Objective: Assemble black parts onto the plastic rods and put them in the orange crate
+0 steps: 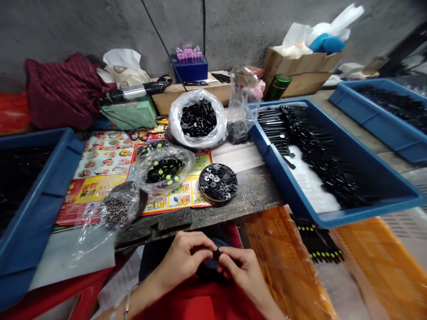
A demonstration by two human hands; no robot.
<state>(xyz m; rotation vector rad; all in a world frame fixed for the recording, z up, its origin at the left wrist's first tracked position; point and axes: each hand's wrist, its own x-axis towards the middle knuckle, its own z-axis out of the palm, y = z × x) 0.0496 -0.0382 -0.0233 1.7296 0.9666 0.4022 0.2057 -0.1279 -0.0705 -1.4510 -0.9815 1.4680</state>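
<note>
Black and mostly covered by fingertips, a small piece (216, 254) sits between the two hands I watch from afar, on the near side of a round dish (220, 202) and below it. The left hand (187, 255) pinches the piece with thumb and forefinger; the right hand (243, 264) pinches it from the other side. I cannot make out its shape. Red clothing (200, 304) lies behind the hands, and a bracelet (127, 306) circles the left wrist. Nearer than the dish and to its right, I see an orange crate (271, 249).

The dish stands on a worn wooden bench (258, 189), heaped with flat black parts. Left of it, a clear bag (134, 198) holds small metallic bits; another clear bag (188, 160), closer to the dish, holds black parts with yellow-green dots. To its right, a blue tray (273, 171) carries rows of long black pieces. Beyond the dish, I find a whitish bag (218, 122) of glossy black parts, then a dark blue box (190, 70) before a grey wall (100, 26).
</note>
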